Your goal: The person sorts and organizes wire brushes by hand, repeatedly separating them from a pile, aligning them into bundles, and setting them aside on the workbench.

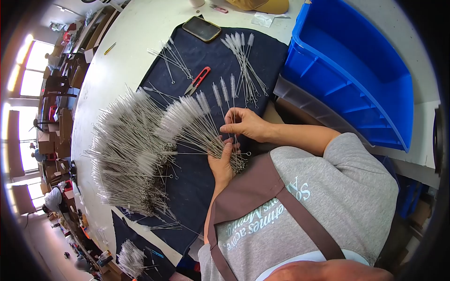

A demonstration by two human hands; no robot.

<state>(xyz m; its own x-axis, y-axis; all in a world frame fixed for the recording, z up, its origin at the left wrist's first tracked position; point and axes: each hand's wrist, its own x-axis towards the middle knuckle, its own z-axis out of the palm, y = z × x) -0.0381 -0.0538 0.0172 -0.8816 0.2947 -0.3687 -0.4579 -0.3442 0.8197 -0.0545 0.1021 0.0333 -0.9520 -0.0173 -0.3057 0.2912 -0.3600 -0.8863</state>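
Observation:
My left hand (222,161) is closed around the wire stems of a fanned bundle of straw-cleaning brushes (185,114). Their white bristle ends point up and left, and the wire loops gather by the apron. Just above it, my right hand (247,124) pinches the thin stem of a cleaning brush (233,86). A couple more brushes stand apart from the fan beside it. Left of both hands lies a big heap of the same brushes (124,145), with some loops sticking out toward me.
A dark cloth (187,187) covers part of the white table (101,70). On it lie red thread snips (198,80), a phone (201,29) and smaller brush groups (243,63). A large blue bin (347,84) stands at right. Another brush pile (131,258) lies lower left.

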